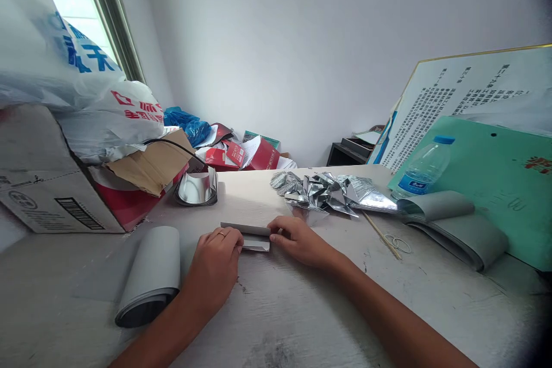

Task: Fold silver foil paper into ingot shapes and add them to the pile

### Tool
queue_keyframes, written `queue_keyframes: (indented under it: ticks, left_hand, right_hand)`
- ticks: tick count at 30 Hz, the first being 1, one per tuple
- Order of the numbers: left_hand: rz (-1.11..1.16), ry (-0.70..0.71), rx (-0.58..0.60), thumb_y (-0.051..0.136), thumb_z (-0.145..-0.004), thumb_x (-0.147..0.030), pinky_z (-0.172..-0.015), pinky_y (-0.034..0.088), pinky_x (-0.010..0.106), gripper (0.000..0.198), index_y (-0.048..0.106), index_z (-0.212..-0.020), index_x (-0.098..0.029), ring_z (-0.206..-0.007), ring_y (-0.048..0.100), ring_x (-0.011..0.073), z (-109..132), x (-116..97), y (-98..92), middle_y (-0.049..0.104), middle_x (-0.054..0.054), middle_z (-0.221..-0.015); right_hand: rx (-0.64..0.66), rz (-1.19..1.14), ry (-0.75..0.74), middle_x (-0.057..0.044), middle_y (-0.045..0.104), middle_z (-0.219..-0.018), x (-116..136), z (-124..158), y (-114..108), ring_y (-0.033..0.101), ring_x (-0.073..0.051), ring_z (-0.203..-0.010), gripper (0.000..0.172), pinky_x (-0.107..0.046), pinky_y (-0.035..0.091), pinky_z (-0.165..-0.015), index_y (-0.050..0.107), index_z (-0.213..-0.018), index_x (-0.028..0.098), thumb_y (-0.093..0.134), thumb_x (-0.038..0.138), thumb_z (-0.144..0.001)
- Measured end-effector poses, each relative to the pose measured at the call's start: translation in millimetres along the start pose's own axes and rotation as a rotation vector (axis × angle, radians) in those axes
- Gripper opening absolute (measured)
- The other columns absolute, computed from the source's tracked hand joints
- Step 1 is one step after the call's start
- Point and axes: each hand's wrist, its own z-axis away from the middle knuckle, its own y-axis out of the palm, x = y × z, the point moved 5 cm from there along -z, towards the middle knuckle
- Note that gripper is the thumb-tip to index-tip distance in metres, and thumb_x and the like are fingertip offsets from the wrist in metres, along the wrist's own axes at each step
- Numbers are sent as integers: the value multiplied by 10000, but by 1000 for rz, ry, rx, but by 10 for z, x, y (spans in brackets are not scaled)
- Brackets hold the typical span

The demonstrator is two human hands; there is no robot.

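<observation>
A small grey folded strip [254,229] with raised edges and a paler inner face lies on the table between my hands. My left hand [218,256], with a ring on one finger, is closed on the strip's left part. At its right end, my right hand [297,240] pinches the edge between thumb and fingers. Left of my left hand lies a grey roll of sheet material [150,270]. Behind my right hand is a heap of shiny silver folded pieces [325,191].
A cardboard box [56,195] with plastic bags stands at the left, near a silver roll [195,187]. On the right are a stick [382,234], a folded grey sheet [466,230], a water bottle [425,167] and a green board [495,178].
</observation>
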Motion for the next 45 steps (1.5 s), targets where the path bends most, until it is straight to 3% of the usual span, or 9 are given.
queue_keyframes:
  ticks: [5, 11, 15, 32, 39, 45]
  left_hand:
    - [24, -14, 31, 411, -902, -54, -752, 385, 345, 204, 532, -805, -186, -786, 536, 190, 4, 46, 46, 596, 10, -805]
    - [-26, -47, 41, 422, -912, -57, -762, 388, 343, 209, 552, -810, -185, -822, 549, 200, -24, 33, 22, 617, 15, -830]
    - [-60, -71, 102, 417, -923, -48, -771, 388, 340, 220, 561, -828, -184, -840, 560, 202, -23, 41, 44, 631, 15, -844]
    - [-137, -74, 199, 410, -912, -19, -717, 372, 310, 247, 574, -828, -184, -828, 560, 188, -15, 18, 72, 642, 9, -853]
    - [-139, -46, 197, 401, -907, -22, -715, 377, 312, 253, 575, -822, -184, -833, 561, 190, -11, 35, 92, 643, 16, -860]
    - [-99, -22, 192, 368, -891, 1, -739, 392, 316, 296, 589, -829, -185, -839, 569, 186, 3, 26, 100, 650, 19, -872]
  right_hand:
    - [-11, 5, 3, -25, 654, -974, -31, 8, 16, 561, -120, -850, 149, -236, 419, -761, 646, -982, 166, 576, 201, -855]
    - [-27, 39, -2, -2, 646, -810, -22, -9, 12, 530, -91, -736, 107, -210, 376, -674, 648, -793, 151, 559, 186, -842]
    - [-22, 52, -9, 0, 636, -774, 8, -7, 16, 519, -84, -714, 117, -203, 358, -654, 648, -769, 144, 545, 153, -825]
    - [-42, 19, 10, 15, 623, -835, -13, 18, 12, 527, -90, -740, 72, -207, 394, -658, 570, -891, 178, 566, 192, -821]
    - [5, 29, 4, 5, 662, -881, -7, 16, 54, 555, -98, -763, 214, -223, 407, -704, 629, -1059, 201, 564, 208, -855]
    - [19, 95, -72, -23, 702, -929, 22, 6, 53, 588, -122, -840, 198, -243, 405, -766, 715, -1007, 191, 561, 195, -883]
